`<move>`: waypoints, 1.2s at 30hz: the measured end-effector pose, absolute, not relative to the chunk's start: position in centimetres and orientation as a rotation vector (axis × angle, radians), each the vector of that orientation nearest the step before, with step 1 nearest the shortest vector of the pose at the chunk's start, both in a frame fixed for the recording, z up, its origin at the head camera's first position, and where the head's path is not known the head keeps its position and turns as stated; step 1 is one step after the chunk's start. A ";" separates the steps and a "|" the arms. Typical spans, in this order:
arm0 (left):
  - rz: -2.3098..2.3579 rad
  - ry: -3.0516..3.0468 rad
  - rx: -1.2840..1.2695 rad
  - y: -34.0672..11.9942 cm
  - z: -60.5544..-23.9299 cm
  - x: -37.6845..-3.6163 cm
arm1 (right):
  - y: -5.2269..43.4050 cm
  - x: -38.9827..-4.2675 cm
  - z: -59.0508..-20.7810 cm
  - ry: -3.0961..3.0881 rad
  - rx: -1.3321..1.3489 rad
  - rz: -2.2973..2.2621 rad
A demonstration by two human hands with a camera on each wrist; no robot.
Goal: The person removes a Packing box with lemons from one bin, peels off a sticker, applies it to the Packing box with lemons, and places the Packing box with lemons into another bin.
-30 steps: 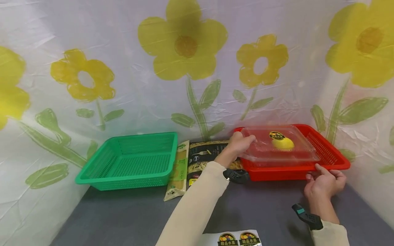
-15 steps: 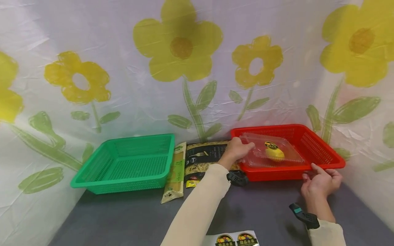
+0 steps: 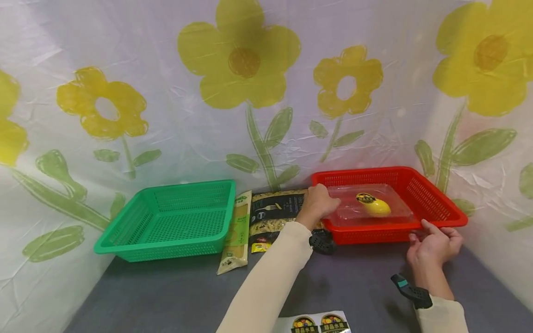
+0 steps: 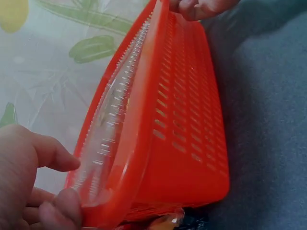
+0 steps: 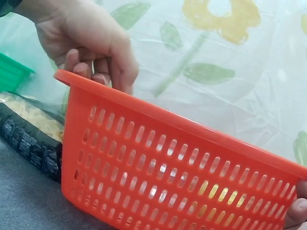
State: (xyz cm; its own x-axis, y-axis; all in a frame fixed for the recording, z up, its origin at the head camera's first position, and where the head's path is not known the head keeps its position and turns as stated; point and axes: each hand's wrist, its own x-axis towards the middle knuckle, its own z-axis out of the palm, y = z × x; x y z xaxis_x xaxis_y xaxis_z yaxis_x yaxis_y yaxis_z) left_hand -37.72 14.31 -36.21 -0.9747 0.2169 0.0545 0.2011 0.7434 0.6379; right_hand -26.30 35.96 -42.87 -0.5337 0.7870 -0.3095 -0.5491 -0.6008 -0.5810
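My left hand [image 3: 317, 206] reaches over the left end of the red basket [image 3: 441, 203], fingers bent, pinching the edge of a clear plastic container [image 3: 345, 203]. In the left wrist view, the index finger and thumb [image 4: 67, 206] are at the container's corner. The container lies inside the basket with its lid on. A black-and-gold sticker [image 3: 365, 198] is on top, and a yellow fruit, like a lemon [image 3: 379, 207], shows through the plastic. My right hand [image 3: 435, 245] grips the basket's near rim toward the right. Part of its fingers [image 5: 297, 208] shows in the right wrist view.
A green basket [image 3: 175, 249] stands at the left. Between the baskets lie a long noodle pack [image 3: 236, 236] and a black-labelled pasta bag [image 3: 275, 206], partly hidden by the left arm. A sticker sheet [image 3: 287, 324] lies at the front. A flowered curtain [image 3: 187, 148] hangs behind.
The container in my left hand has come down from a tilted position above the red basket and now lies flatter inside it. My right hand has kept its place on the rim.
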 end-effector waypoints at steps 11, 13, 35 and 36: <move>1.342 2.772 0.407 13.2 -37.4 -36.2 | 35.6 -26.4 -42.4 -0.600 -0.777 2.133; 1.386 2.748 0.429 13.0 -37.5 -35.8 | 35.5 -26.4 -42.3 -0.614 -0.787 2.127; 1.724 2.591 0.661 5.9 -39.0 -29.9 | 34.7 -25.5 -40.9 -0.761 -0.990 2.020; 1.739 2.582 0.668 5.5 -39.1 -29.5 | 34.8 -25.2 -40.7 -0.756 -0.994 2.002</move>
State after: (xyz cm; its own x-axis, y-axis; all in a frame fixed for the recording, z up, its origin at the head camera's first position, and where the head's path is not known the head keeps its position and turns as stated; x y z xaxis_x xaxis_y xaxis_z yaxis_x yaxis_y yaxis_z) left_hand -29.51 5.54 -39.06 -0.9110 0.3170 0.2637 0.3635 0.3158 0.8764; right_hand -25.23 34.78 -40.69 -0.4057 0.8289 -0.3850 -0.3676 -0.5337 -0.7616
